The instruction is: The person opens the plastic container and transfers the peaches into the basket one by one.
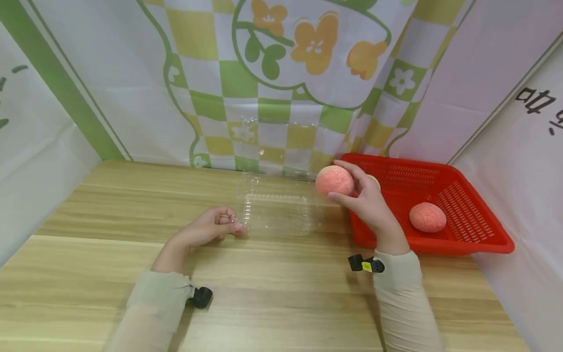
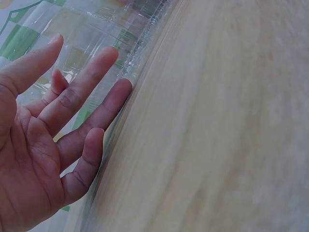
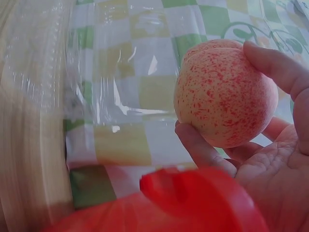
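My right hand [image 1: 367, 200] grips a pink peach [image 1: 335, 181] above the left rim of the basket; in the right wrist view the peach [image 3: 224, 94] shows red speckles and a crease. To its left a clear plastic clamshell box [image 1: 277, 215] sits on the table, its lid [image 1: 272, 146] raised against the curtain. Beside the box's left edge is my left hand [image 1: 206, 227], holding nothing. The left wrist view shows the left hand's fingers [image 2: 79, 99] spread and slightly bent near the box edge; whether they touch it I cannot tell.
A red plastic basket [image 1: 475, 239] stands at the right of the wooden table [image 1: 272, 293], with another pink peach [image 1: 427, 217] inside. A pale yellow round thing [image 1: 375, 182] is partly hidden behind my right hand. A checked curtain [image 1: 211, 93] hangs behind the table.
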`<state>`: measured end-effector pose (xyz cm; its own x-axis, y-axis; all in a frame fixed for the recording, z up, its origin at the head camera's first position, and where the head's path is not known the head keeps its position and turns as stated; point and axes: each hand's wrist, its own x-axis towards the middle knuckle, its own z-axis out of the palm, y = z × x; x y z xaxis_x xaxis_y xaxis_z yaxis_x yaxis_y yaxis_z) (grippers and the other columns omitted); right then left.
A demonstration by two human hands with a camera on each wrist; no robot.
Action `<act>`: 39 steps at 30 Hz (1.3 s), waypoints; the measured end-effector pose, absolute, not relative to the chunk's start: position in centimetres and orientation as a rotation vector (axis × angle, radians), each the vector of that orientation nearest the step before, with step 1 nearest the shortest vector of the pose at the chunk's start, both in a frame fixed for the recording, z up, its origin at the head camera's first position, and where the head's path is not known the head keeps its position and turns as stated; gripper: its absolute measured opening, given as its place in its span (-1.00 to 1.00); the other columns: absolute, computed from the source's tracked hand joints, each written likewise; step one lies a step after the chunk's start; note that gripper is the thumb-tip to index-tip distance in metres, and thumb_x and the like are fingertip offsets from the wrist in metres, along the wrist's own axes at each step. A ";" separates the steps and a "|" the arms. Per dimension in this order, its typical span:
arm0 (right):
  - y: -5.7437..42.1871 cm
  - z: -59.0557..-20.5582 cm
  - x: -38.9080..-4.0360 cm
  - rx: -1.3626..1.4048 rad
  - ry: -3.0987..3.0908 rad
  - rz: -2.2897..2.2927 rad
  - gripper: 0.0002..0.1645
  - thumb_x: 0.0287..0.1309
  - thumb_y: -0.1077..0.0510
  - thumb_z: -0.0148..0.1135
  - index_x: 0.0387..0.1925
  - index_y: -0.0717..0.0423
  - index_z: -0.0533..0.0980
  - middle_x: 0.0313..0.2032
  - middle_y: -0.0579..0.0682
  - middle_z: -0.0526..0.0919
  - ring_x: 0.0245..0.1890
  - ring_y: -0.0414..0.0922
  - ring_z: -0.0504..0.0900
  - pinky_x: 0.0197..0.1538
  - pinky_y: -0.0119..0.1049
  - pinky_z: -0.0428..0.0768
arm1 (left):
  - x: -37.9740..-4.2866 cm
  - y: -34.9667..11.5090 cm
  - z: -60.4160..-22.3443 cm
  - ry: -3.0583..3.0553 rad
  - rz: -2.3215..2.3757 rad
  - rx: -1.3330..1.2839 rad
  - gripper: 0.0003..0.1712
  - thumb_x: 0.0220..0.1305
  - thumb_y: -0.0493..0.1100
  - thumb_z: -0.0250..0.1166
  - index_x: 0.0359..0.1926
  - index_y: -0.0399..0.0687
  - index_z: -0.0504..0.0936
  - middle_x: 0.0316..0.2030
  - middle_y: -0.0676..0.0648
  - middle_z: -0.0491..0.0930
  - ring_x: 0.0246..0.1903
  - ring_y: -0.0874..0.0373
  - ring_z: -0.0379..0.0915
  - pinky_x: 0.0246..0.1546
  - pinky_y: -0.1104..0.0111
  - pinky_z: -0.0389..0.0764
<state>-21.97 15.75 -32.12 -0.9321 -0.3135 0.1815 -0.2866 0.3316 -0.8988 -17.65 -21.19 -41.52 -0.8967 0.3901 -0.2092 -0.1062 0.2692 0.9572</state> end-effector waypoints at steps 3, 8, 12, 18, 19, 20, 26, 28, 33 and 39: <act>16.6 -32.2 -22.0 -0.566 2.530 -1.745 -0.18 0.12 0.24 0.43 0.39 -0.08 0.32 0.33 0.00 0.43 0.15 -0.08 0.46 0.07 -0.50 0.57 | -17.7 -21.2 -41.5 2.138 1.668 0.259 -0.72 0.37 -0.06 0.28 -0.23 -0.06 0.36 -0.03 -0.17 0.74 -0.11 0.13 0.65 -0.46 0.48 0.34; 18.0 -32.1 -21.6 -0.498 2.544 -1.763 -0.18 0.15 0.19 0.42 0.40 -0.12 0.30 0.30 -0.01 0.43 0.14 -0.14 0.47 0.06 -0.52 0.57 | -17.7 -21.2 -41.6 2.149 1.661 0.262 -0.74 0.37 -0.06 0.28 -0.23 -0.07 0.36 -0.03 -0.20 0.73 -0.13 0.14 0.65 -0.45 0.47 0.34; 19.2 -32.0 -21.3 -0.437 2.563 -1.779 -0.19 0.16 0.18 0.41 0.40 -0.16 0.30 0.27 -0.04 0.45 0.13 -0.17 0.48 0.06 -0.53 0.56 | -17.6 -21.2 -41.6 2.153 1.663 0.258 -0.74 0.37 -0.08 0.28 -0.23 -0.07 0.37 -0.04 -0.19 0.74 -0.14 0.15 0.64 -0.46 0.47 0.33; 21.2 -31.6 -21.1 -0.419 2.616 -1.762 -0.19 0.19 0.19 0.39 0.42 -0.14 0.28 0.24 -0.09 0.46 0.10 -0.22 0.49 0.06 -0.57 0.53 | -17.6 -21.1 -41.6 2.157 1.658 0.264 -0.74 0.37 -0.06 0.28 -0.22 -0.06 0.38 -0.04 -0.17 0.74 -0.12 0.14 0.65 -0.45 0.46 0.35; 21.6 -31.6 -21.1 -0.418 2.619 -1.763 -0.19 0.19 0.19 0.39 0.42 -0.14 0.27 0.24 -0.10 0.46 0.10 -0.23 0.48 0.06 -0.58 0.53 | -17.6 -21.2 -41.6 2.158 1.657 0.264 -0.74 0.37 -0.06 0.28 -0.22 -0.06 0.37 -0.04 -0.17 0.74 -0.12 0.14 0.65 -0.45 0.45 0.35; 22.0 -31.6 -21.1 -0.415 2.628 -1.761 -0.19 0.19 0.19 0.39 0.42 -0.13 0.27 0.23 -0.10 0.46 0.10 -0.25 0.48 0.05 -0.59 0.53 | -17.6 -21.2 -41.6 2.159 1.656 0.266 -0.74 0.37 -0.05 0.28 -0.22 -0.06 0.37 -0.04 -0.17 0.74 -0.11 0.14 0.65 -0.44 0.45 0.35; 24.6 -31.9 -21.1 -0.348 2.575 -1.855 -0.19 0.18 0.22 0.39 0.42 -0.13 0.29 0.22 -0.13 0.45 0.09 -0.28 0.48 0.01 -0.64 0.52 | -17.7 -21.3 -41.7 2.156 1.661 0.260 -0.73 0.37 -0.04 0.28 -0.22 -0.06 0.37 -0.04 -0.17 0.74 -0.12 0.15 0.64 -0.44 0.46 0.34; 25.4 -32.0 -21.1 -0.310 2.584 -1.849 -0.19 0.19 0.19 0.39 0.42 -0.15 0.28 0.22 -0.15 0.44 0.09 -0.30 0.47 0.00 -0.66 0.51 | -17.7 -21.3 -41.7 2.153 1.665 0.255 -0.73 0.38 -0.05 0.28 -0.23 -0.06 0.36 -0.04 -0.18 0.74 -0.13 0.15 0.64 -0.45 0.47 0.33; 27.6 -32.4 -21.1 -0.174 2.730 -1.652 -0.15 0.24 0.05 0.35 0.48 -0.24 0.19 0.30 -0.11 0.38 0.09 -0.32 0.42 -0.02 -0.68 0.48 | -17.7 -21.2 -41.7 2.155 1.661 0.259 -0.73 0.38 -0.05 0.28 -0.23 -0.06 0.36 -0.03 -0.19 0.73 -0.12 0.15 0.65 -0.45 0.47 0.34; 29.3 -33.0 -21.3 -0.035 2.796 -1.443 -0.08 0.25 -0.12 0.30 0.53 -0.30 0.07 0.44 0.09 0.25 0.19 -0.18 0.36 -0.04 -0.64 0.49 | -17.8 -21.2 -41.8 2.150 1.665 0.260 -0.73 0.38 -0.06 0.28 -0.23 -0.06 0.36 -0.03 -0.19 0.73 -0.15 0.16 0.64 -0.46 0.47 0.34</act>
<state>-21.30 29.31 -33.01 -0.9997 -0.0173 0.0144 -0.0218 0.5794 -0.8148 -17.79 -21.20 -41.80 -0.8998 0.3866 -0.2023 -0.0990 0.2706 0.9576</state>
